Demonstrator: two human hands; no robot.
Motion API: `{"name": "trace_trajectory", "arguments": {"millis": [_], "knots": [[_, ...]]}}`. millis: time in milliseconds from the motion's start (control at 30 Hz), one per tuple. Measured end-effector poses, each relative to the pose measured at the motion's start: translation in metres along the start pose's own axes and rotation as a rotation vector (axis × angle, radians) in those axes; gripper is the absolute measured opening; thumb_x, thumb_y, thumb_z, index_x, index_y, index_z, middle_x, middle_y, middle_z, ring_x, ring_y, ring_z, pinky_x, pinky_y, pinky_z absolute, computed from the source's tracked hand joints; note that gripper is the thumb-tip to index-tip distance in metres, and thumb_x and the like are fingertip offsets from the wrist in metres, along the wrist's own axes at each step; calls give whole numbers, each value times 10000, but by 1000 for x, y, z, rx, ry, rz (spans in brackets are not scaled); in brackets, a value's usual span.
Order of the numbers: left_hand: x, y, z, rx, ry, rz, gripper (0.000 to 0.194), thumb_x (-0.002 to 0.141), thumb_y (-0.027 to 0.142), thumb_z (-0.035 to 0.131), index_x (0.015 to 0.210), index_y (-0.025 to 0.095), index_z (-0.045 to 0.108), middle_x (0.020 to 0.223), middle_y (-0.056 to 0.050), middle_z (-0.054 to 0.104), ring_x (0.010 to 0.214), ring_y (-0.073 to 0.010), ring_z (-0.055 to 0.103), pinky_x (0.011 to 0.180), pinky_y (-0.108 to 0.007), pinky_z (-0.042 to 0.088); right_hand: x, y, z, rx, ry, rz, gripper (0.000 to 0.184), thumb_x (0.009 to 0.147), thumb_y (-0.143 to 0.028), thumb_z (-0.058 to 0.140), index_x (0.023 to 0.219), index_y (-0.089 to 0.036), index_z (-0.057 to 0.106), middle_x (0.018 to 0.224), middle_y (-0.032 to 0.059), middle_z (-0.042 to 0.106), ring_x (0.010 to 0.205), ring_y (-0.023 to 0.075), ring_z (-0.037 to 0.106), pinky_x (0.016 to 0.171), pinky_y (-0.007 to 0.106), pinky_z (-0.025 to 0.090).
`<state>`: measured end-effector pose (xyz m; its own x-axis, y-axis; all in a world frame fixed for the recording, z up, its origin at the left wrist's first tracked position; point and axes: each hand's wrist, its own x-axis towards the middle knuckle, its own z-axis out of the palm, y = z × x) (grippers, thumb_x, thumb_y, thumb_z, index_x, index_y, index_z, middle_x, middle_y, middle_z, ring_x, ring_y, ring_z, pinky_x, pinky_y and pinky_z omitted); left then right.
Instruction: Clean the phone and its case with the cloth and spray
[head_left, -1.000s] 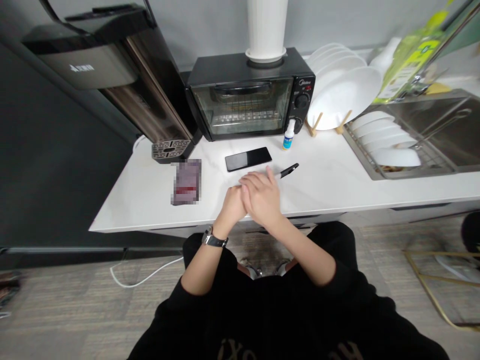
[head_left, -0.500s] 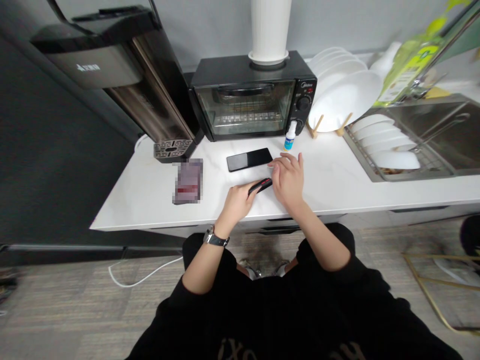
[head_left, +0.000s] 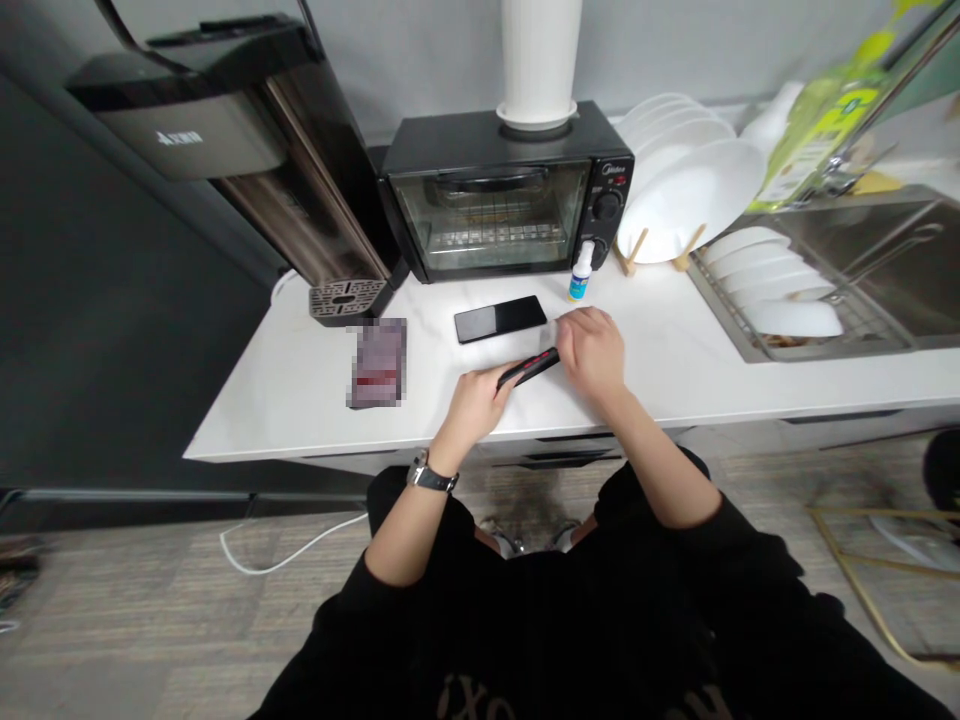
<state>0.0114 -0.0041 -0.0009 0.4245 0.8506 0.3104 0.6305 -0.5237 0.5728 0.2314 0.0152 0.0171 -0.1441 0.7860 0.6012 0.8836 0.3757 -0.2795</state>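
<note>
My left hand (head_left: 478, 396) is closed on the near end of a thin black stick-like object with red marks (head_left: 529, 368), held just above the white counter (head_left: 300, 400). My right hand (head_left: 592, 350) is curled at the object's far end, fingers bent over something I cannot make out. A black phone (head_left: 499, 319) lies flat just beyond both hands. A small white bottle with a blue label (head_left: 579, 272) stands behind my right hand, in front of the black toaster oven (head_left: 495, 195).
A blurred card-like item (head_left: 377, 362) lies left of the hands. A dark water dispenser (head_left: 247, 150) stands at the back left. White plates (head_left: 690, 185) sit in a wooden rack, more dishes (head_left: 780, 290) in the sink rack at right. A white cable (head_left: 285, 555) runs on the floor.
My hands were clasped together with a pen lying beside them. They have separated; the left now holds the black stick, and the right moved right and curled shut at its far end.
</note>
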Motion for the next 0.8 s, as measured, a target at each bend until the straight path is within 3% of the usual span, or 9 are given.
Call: {"name": "trace_trajectory", "arguments": {"millis": [100, 233, 300, 367, 433, 500, 600, 700, 800], "knots": [[0, 2, 0, -25, 10, -5, 316, 1093, 306, 523, 1292, 265, 764, 1244, -58, 812, 1100, -275, 794, 936, -333, 611, 0, 0, 3, 22, 87, 82, 433, 1097, -243, 325, 1027, -193, 749, 1076, 99, 787, 1180, 294, 666, 1217, 547, 364], [1, -1, 3, 60, -25, -40, 294, 1048, 206, 531, 1207, 203, 778, 1129, -91, 832, 1025, -269, 801, 922, -337, 608, -15, -59, 15, 118, 81, 15, 396, 1094, -225, 368, 1125, -214, 762, 1136, 58, 807, 1321, 282, 628, 1311, 573, 223], [1, -4, 6, 141, -46, -90, 264, 985, 134, 555, 1118, 151, 782, 1056, -129, 830, 969, -277, 795, 887, -346, 607, -23, -90, 18, 144, 40, -103, 368, 1083, -222, 404, 1190, -176, 752, 1198, 73, 801, 1278, 267, 646, 1308, 529, 243], [1, -7, 7, 185, -51, -116, 242, 931, 89, 574, 1057, 117, 779, 1049, -171, 820, 955, -295, 788, 863, -362, 605, -27, -105, 18, 141, -6, -207, 375, 1079, -232, 419, 1271, -124, 723, 1256, 105, 782, 1230, 262, 655, 1266, 484, 312], [1, -8, 7, 191, -65, -113, 203, 911, 79, 592, 979, 101, 782, 992, -190, 816, 916, -314, 790, 845, -380, 607, -25, -98, 14, 114, -62, -250, 396, 1090, -266, 414, 1319, -112, 698, 1255, 121, 774, 1176, 268, 657, 1172, 461, 398], [1, -6, 5, 180, -82, -95, 192, 951, 124, 598, 942, 120, 789, 927, -165, 819, 890, -315, 799, 845, -381, 612, -20, -72, 8, 78, -101, -223, 402, 1103, -299, 389, 1286, -143, 710, 1184, 117, 784, 1118, 279, 656, 1066, 456, 448], [2, -2, 1, 47, -48, -24, 282, 1070, 252, 530, 1154, 205, 796, 1129, -99, 833, 1052, -282, 801, 941, -355, 611, -11, -17, -2, 19, -70, -84, 426, 1104, -297, 332, 1096, -172, 740, 1051, 125, 779, 1038, 292, 657, 1002, 472, 462], [2, 1, -1, -78, -12, 17, 325, 1101, 308, 507, 1298, 270, 763, 1296, -46, 793, 1164, -265, 777, 1007, -354, 603, -8, 16, -6, 10, 19, 40, 456, 1104, -281, 288, 1027, -186, 727, 1051, 118, 778, 1061, 280, 675, 1113, 515, 442], [2, 1, 0, -74, -13, 14, 323, 1098, 308, 510, 1285, 263, 769, 1292, -52, 794, 1158, -270, 779, 1004, -357, 604, -13, 1, -1, 48, 102, 80, 442, 1106, -270, 298, 1117, -204, 734, 1146, 96, 783, 1273, 289, 641, 1267, 602, 300]]}}
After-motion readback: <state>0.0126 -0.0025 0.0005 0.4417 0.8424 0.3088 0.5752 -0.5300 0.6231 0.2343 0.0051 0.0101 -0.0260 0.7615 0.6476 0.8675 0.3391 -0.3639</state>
